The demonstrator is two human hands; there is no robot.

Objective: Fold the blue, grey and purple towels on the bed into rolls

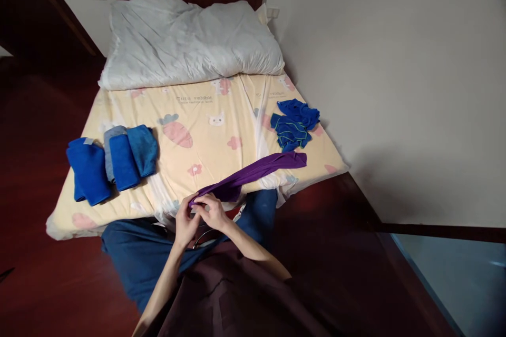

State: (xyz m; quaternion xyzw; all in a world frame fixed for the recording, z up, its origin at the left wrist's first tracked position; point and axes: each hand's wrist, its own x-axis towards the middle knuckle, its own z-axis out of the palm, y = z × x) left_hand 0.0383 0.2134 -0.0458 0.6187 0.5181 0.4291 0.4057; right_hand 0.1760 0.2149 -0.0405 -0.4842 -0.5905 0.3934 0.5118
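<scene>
A long strip of purple cloth [256,171] lies gathered along the near right part of the bed, its far end flat on the sheet. Its near end is pinched between the fingers of my left hand [186,221] and my right hand [213,212], close together above my lap at the bed's edge. Both hands are closed on it, with their fingertips nearly touching. Beyond the cloth's far end, crumpled blue cloths [292,129] with green edging lie in a heap.
Folded blue and grey cloths [125,160] rest on the left side of the bed. The patterned yellow bed sheet [213,142] spreads between them and the blue heap. A large white quilt [190,45] lies across the far end. A wall [387,89] rises to the right.
</scene>
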